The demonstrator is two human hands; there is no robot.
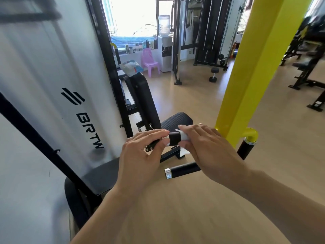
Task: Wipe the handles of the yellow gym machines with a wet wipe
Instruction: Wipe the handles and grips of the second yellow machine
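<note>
A black handle [174, 138] of the yellow gym machine [251, 73] runs sideways in front of me. My right hand [209, 148] is wrapped over it with a white wet wipe [183, 136] pressed around the grip; a corner of the wipe hangs below. My left hand [142, 155] pinches the free end of the same handle with its fingertips. A second black handle [182, 170] with a chrome end cap lies lower, partly under my right wrist. A third black grip [245, 148] hangs from a yellow elbow at the right.
A white shroud with black lettering [58, 81] fills the left. A black seat and backrest [149, 103] stand behind the handle. On the wood floor are a pink plastic chair [149, 62], a water dispenser [164, 43], a dumbbell [213, 74] and black benches [309, 71].
</note>
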